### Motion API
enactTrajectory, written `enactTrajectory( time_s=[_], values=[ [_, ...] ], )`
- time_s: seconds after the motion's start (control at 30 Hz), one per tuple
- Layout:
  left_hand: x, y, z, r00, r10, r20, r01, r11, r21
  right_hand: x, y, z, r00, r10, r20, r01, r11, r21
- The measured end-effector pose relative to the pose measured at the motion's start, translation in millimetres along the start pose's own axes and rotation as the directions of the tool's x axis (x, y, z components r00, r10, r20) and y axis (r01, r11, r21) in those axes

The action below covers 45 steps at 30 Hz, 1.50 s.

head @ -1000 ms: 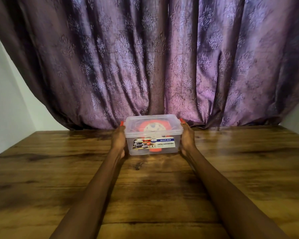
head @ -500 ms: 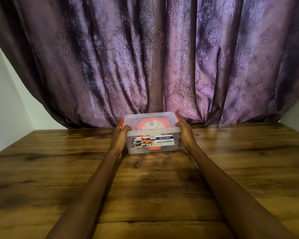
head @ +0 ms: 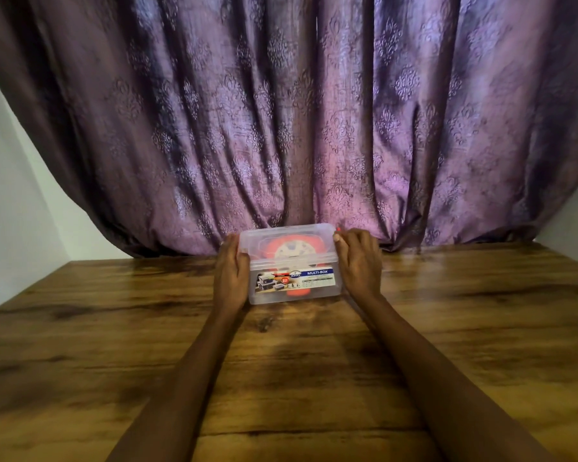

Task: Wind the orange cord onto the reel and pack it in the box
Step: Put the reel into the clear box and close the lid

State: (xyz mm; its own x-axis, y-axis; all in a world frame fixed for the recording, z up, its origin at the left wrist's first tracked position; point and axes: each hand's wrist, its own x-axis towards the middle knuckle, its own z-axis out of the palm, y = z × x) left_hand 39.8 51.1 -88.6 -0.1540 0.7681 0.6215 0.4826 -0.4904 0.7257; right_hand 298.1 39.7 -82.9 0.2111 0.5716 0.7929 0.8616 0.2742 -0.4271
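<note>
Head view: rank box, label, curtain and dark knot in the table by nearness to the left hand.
1. Box: touching the left hand at its left side.
2. Label: on the box front, just right of the hand.
3. Dark knot: on the table, below the box.
4. Curtain: behind.

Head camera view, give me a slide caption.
Both hands, left and right, press the lidded box holding the reel.

reel (head: 289, 250) in box (head: 317, 288), box on table (head: 114, 345)

Clear lidded box (head: 294, 288) upright on table, orange reel (head: 292, 250) lying inside, lid on
</note>
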Motion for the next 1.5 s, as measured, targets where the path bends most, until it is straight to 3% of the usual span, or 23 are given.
enactTrajectory(
  time_s=[0.07,0.13,0.27,0.4,0.57,0.73,1.0,1.3,1.5],
  values=[
    [-1.7,-3.1,-10.1,0.984,0.172,0.04,-0.176,0.973,0.146,-5.9,-0.4,0.1,0.98,-0.178,0.087,0.186,0.977,-0.099],
    [-1.6,-6.0,-24.7,0.949,0.29,0.126,-0.314,0.907,0.281,-10.0,-2.5,1.6,0.953,-0.259,0.158,0.284,0.946,-0.159],
    [2.0,-3.5,-48.8,0.878,0.41,0.249,-0.479,0.734,0.482,-9.6,-9.1,3.8,0.94,-0.277,0.198,0.315,0.928,-0.198],
    [3.5,4.4,-66.2,0.837,0.441,0.325,-0.546,0.626,0.557,-14.8,-32.6,16.2,0.953,-0.246,0.179,0.27,0.954,-0.13],
    [-14.2,4.0,-102.2,0.865,0.426,0.264,-0.477,0.54,0.694,-12.6,-76.1,44.7,0.945,-0.235,0.227,0.223,0.972,0.076],
    [-38.1,0.0,-147.8,0.922,0.363,0.137,-0.297,0.435,0.85,-24.5,-127.7,79.6,0.895,-0.328,0.301,0.293,0.943,0.157],
    [-58.4,-26.0,-234.6,0.982,0.187,-0.031,-0.03,0.313,0.949,-41.7,-237.4,142.0,0.682,-0.387,0.621,0.281,0.922,0.265],
    [-61.5,-57.2,-332.4,0.979,0.049,-0.2,0.189,0.165,0.968,-63.5,-351.4,193.6,0.488,-0.498,0.717,0.306,0.867,0.394],
    [-59.3,-77.6,-370.5,0.966,0.006,-0.259,0.256,0.134,0.957,-72.6,-396.7,215.5,0.424,-0.515,0.745,0.292,0.856,0.426]
  ],
)
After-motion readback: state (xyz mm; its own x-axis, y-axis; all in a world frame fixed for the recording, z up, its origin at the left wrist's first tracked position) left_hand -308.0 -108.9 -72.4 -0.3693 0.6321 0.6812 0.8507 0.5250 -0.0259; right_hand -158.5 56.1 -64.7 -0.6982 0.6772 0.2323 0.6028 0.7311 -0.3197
